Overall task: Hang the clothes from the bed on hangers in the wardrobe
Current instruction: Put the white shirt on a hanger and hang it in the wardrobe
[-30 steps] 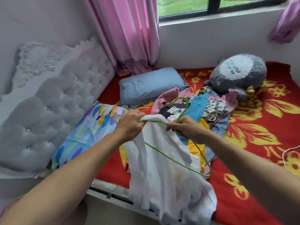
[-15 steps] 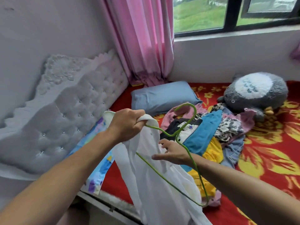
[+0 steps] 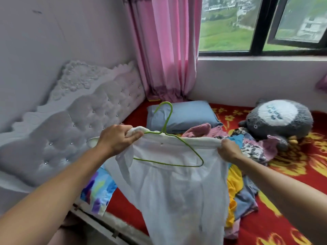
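Note:
A white garment (image 3: 177, 188) hangs stretched between my hands above the bed's near edge. My left hand (image 3: 117, 138) grips its top edge at the left together with one end of a thin green wire hanger (image 3: 180, 163). My right hand (image 3: 229, 150) pinches the top edge at the right. The hanger's hook points up over the blue pillow, and its triangle lies against the white cloth. Behind the garment, a pile of mixed clothes (image 3: 247, 156) in pink, blue, yellow and patterned fabric lies on the red flowered bedspread (image 3: 292, 188).
A blue pillow (image 3: 185, 115) and a grey plush toy (image 3: 279, 119) lie at the back of the bed. A colourful pillow (image 3: 99, 190) is at the left by the tufted grey headboard (image 3: 70, 124). A pink curtain (image 3: 168, 50) hangs beside the window (image 3: 265, 25).
My hands have moved apart and upward, spreading the garment's top edge wide. My right hand went from the hanger's middle to the garment's right end. The hanger's hook has swung upright.

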The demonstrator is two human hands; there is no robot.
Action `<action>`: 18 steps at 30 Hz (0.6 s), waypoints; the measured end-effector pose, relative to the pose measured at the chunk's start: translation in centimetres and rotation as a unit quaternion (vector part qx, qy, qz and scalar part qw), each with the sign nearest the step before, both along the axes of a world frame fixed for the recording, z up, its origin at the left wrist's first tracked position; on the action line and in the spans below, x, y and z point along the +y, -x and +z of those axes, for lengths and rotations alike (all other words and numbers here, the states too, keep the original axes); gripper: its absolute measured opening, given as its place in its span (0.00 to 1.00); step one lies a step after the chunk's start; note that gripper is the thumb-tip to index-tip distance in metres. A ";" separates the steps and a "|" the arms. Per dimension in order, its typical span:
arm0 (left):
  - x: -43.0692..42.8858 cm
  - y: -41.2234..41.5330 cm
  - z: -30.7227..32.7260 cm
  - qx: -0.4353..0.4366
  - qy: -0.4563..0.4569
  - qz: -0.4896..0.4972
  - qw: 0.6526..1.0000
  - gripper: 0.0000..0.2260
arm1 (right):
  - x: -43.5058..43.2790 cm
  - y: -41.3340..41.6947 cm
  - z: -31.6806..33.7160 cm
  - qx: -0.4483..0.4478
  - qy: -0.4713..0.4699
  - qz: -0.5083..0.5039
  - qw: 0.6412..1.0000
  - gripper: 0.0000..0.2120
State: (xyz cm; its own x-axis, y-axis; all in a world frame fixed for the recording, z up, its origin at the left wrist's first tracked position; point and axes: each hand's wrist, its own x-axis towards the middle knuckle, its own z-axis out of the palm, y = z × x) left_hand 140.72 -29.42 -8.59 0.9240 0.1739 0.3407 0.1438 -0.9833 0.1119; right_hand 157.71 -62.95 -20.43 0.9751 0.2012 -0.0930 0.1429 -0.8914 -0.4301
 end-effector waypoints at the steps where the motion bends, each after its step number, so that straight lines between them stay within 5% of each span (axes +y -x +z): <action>1: 0.4 0.1 -0.2 -0.003 0.002 0.013 1.000 0.34 | -0.8 -0.2 1.2 -0.004 -0.022 -0.003 1.000 0.08; 7: 1.2 0.3 -1.5 -0.042 0.021 0.062 0.997 0.29 | -1.3 2.7 7.9 0.051 -0.265 0.018 0.963 0.16; 10: 0.9 1.1 -1.4 -0.088 0.072 0.064 0.991 0.26 | -0.5 7.1 10.7 0.144 -0.061 0.163 0.974 0.15; 13: 0.5 2.6 -0.3 -0.128 0.142 0.029 0.981 0.25 | 0.1 9.3 11.6 0.218 0.074 0.247 0.941 0.08; 16: 0.1 4.3 1.1 -0.151 0.179 -0.006 0.972 0.22 | 1.6 8.7 14.0 -0.102 0.009 0.162 0.982 0.11; 18: -0.4 5.5 1.9 -0.166 0.174 -0.022 0.970 0.20 | 3.3 9.6 16.8 -0.242 -0.093 0.146 0.955 0.10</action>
State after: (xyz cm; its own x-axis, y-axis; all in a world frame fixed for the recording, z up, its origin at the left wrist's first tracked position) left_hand 135.18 -29.80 -6.71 0.7824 0.2946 0.5488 0.0018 -0.8822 0.4710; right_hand 148.15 -59.66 -3.65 0.7953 0.4396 0.4175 0.5949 -0.6985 -0.3978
